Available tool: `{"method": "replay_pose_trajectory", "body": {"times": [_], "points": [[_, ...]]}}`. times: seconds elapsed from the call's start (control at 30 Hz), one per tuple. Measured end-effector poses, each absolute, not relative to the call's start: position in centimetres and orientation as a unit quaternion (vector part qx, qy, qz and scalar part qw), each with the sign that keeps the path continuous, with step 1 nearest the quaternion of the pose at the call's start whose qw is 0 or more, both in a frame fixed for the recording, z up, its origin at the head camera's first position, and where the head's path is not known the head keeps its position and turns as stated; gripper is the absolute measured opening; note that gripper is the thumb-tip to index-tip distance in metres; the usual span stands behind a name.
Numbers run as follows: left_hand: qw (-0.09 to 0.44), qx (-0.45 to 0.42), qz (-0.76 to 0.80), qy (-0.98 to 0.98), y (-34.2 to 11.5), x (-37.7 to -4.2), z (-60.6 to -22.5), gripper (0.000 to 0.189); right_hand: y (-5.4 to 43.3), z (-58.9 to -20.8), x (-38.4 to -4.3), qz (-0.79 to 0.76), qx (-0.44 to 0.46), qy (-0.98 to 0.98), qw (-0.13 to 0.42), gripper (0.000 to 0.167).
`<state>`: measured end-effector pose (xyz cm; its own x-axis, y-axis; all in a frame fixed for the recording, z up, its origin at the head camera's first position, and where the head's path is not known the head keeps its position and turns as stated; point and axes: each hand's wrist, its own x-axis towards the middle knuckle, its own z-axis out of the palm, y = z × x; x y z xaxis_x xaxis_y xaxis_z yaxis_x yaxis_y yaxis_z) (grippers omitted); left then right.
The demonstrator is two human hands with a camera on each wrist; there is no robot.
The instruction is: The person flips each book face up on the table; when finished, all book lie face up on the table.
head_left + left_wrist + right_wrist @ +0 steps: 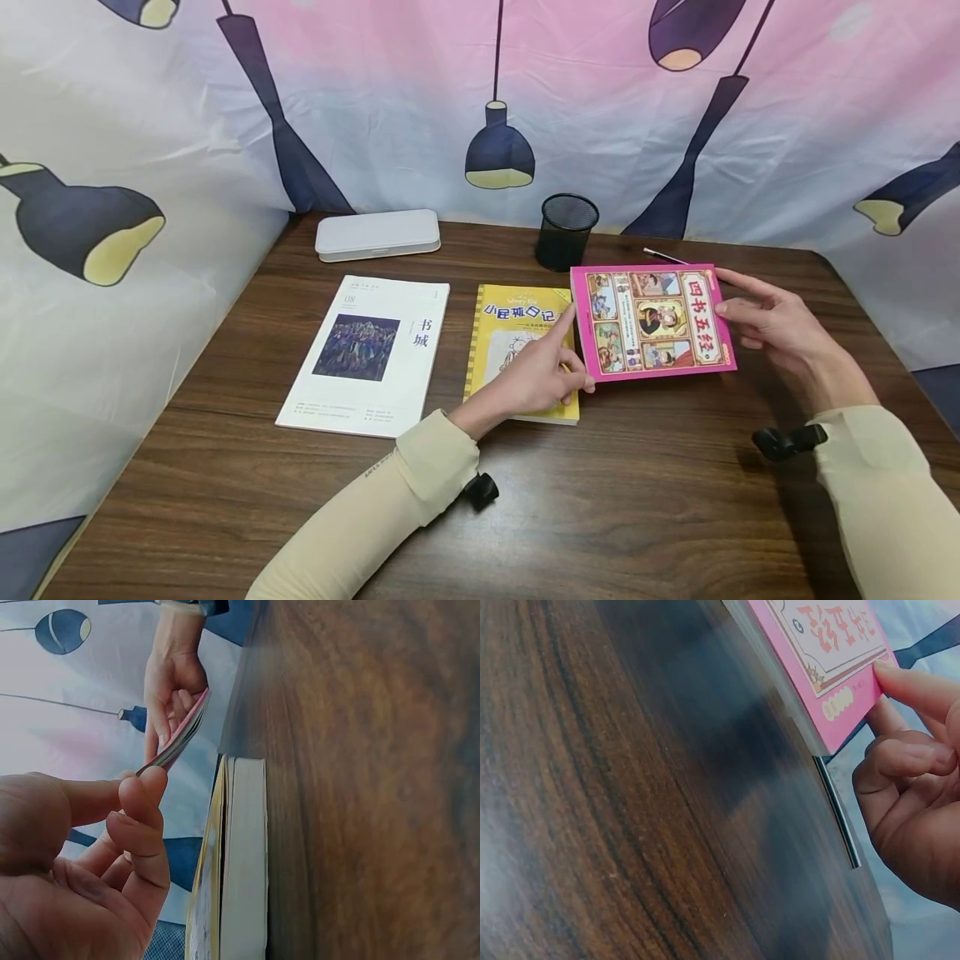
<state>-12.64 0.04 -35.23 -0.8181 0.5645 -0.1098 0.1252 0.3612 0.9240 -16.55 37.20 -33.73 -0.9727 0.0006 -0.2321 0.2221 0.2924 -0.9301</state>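
Both my hands hold a pink book with Chinese lettering and cartoon panels, raised off the table. My left hand pinches its left edge between thumb and fingers, as the left wrist view shows from the side. At the opposite edge my right hand grips it, thumb on the cover and fingers behind; the right wrist view shows this corner of the book. Partly under my left hand lies a yellow book, a thick one seen edge-on in the left wrist view. Left of it is a white magazine with a dark picture.
A white pencil case lies at the back left of the wooden table. Behind the books stands a black mesh pen cup. A thin pencil lies behind the pink book. Lamp-patterned cloth hangs beyond the table.
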Motion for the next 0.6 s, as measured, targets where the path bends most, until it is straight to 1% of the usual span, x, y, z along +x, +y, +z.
{"method": "replay_pose_trajectory", "body": {"times": [0.17,0.33,0.47,0.6], "points": [[0.206,0.207,0.518,0.804,0.3,-12.3,-35.1,0.101,37.7,-34.1,-16.8,-0.592,0.025,0.794,0.133,0.075],[0.208,0.202,0.51,0.81,0.4,-12.1,-35.5,0.105,38.2,-34.8,-16.7,-0.572,-0.018,0.805,0.154,0.079],[0.209,0.199,0.505,0.813,0.4,-12.1,-35.7,0.105,38.5,-35.1,-16.8,-0.552,-0.016,0.818,0.16,0.08],[0.208,0.198,0.505,0.814,0.4,-12.0,-35.6,0.104,38.4,-35.2,-17.0,-0.534,0.004,0.831,0.156,0.078]]}}
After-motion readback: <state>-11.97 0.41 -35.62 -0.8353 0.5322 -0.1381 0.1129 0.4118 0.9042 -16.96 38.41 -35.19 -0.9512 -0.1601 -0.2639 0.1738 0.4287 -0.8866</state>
